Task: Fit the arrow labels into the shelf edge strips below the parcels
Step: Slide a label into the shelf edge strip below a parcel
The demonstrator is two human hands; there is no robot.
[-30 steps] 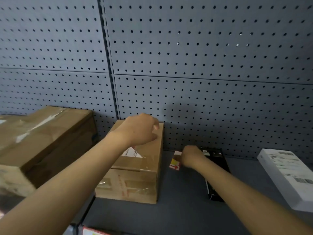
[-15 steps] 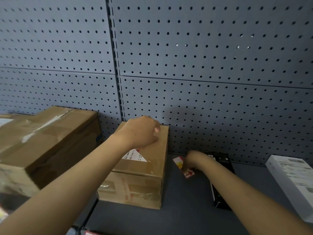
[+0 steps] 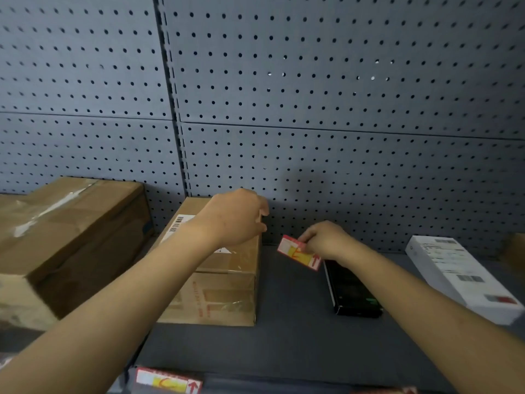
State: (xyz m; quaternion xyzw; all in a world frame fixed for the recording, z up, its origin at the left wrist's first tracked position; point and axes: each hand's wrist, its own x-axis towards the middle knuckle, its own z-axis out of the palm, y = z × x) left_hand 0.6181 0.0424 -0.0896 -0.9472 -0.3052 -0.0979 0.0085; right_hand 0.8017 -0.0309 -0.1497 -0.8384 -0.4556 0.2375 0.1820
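Brown cardboard fills the left of my view: a large parcel (image 3: 71,237) at the far left and a smaller parcel (image 3: 216,268) beside it, both standing on the grey shelf (image 3: 284,345) against a perforated back panel (image 3: 312,109). My left hand (image 3: 235,217) rests on the far top edge of the smaller parcel, fingers curled over its back corner; I cannot tell from here whether they grip it or merely lie on it. My right hand (image 3: 326,240) is pinched shut on an arrow label (image 3: 299,253), a red-bordered card with a yellow patch and a red arrow, held tilted just above the shelf floor in the gap between the smaller parcel and a black box (image 3: 352,291). The card's lower right corner sits just over the near end of that black box; whether they touch I cannot say. Further right lies a white box (image 3: 460,277) with printed labels on its top, apart from the black one. At the bottom of the frame, a second arrow label (image 3: 167,382) sits in the shelf edge strip (image 3: 255,386) below the smaller parcel, its red arrow pointing up. A sliver of another red label shows at the lower right edge, too cropped to read.
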